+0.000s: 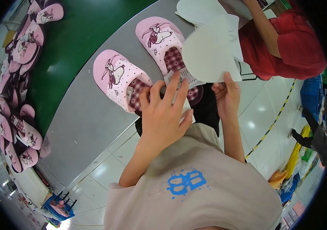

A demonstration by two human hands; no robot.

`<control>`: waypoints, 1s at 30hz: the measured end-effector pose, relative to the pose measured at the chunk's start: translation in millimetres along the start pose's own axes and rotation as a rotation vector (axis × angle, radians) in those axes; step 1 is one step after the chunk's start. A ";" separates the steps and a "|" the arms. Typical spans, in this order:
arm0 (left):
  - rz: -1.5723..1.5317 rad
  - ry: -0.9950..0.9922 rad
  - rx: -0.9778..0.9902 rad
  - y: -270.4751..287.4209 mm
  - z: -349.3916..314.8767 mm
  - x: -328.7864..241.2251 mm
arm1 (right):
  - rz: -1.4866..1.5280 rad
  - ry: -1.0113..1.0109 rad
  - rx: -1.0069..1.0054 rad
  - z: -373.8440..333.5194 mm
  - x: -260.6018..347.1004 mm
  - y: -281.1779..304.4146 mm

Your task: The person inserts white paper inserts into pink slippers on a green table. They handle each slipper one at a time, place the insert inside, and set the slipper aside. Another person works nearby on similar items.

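Two pink slippers lie side by side on the grey table, each with a dotted upper, a printed cartoon figure and a dark checked lining. My left hand [164,111] is over the heel ends of the left slipper [119,80] and the right slipper [159,42], fingers spread. Beneath its fingertips is a white printed label [188,78], and a white edge shows by the thumb; whether the fingers press on either I cannot tell. My right hand [228,96] pinches the lower edge of a white round-ended card [209,55], raised beside the right slipper.
More white cards [202,11] lie at the table's far end. A person in a red shirt [286,50] is at the right. Many pink slippers [27,46] line the far left of the green belt [69,42]. The grey table [77,126] edges a tiled floor.
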State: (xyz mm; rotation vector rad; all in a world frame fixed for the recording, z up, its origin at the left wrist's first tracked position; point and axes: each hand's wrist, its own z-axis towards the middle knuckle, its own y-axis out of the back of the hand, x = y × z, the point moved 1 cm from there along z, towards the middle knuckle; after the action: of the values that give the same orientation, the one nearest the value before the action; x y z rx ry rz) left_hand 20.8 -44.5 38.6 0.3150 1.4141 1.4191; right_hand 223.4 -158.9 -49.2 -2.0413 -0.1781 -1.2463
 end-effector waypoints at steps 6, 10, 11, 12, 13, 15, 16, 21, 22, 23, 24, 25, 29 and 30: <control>-0.104 0.013 -0.163 -16.2 22.0 10.3 | -0.119 0.147 -0.026 6.4 14.9 -61.6; -0.491 -0.035 -0.201 -5.6 13.6 19.1 | -0.123 0.209 0.039 18.8 29.4 -48.7; -0.546 -0.063 -0.145 -3.0 10.0 22.4 | -0.117 0.220 0.077 19.7 30.7 -45.0; -0.600 -0.092 -0.089 -0.8 5.9 25.6 | -0.123 0.210 0.036 15.1 32.5 -42.2; -0.653 -0.116 -0.034 1.6 2.0 26.3 | -0.102 0.203 0.055 11.1 32.3 -38.7; -0.730 -0.039 0.070 9.1 -0.8 18.0 | -0.060 0.186 0.091 3.4 32.2 -29.0; -0.780 0.010 0.083 10.6 -1.1 11.3 | -0.064 0.183 0.059 -2.8 31.9 -32.4; -1.141 0.060 0.072 19.9 -6.0 23.1 | -0.051 0.161 0.164 -35.7 35.6 -44.0; -1.211 0.087 0.079 23.2 -7.7 22.5 | -0.086 0.151 0.176 -42.2 39.9 -49.3; -1.279 0.114 0.084 27.6 -8.1 21.2 | -0.121 0.140 0.187 -45.7 42.4 -52.6; -1.297 0.131 0.118 35.2 -5.2 17.0 | -0.129 0.157 0.258 -45.9 43.2 -50.6; -1.279 0.108 0.148 37.3 -5.0 14.4 | -0.143 0.172 0.271 -46.5 42.9 -52.1; -0.923 -0.153 0.290 45.6 -5.2 -1.0 | -0.124 0.194 0.209 -47.0 39.5 -64.8; -0.941 -0.125 0.297 45.7 -5.2 -6.1 | -0.101 0.190 0.164 -46.2 38.4 -67.1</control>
State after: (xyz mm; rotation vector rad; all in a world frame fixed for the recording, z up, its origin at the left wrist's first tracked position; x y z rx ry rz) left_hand -2.4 -40.4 78.6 -0.0879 1.3829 0.4186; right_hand 179.3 -149.1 28.7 -1.7818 -0.2871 -1.4310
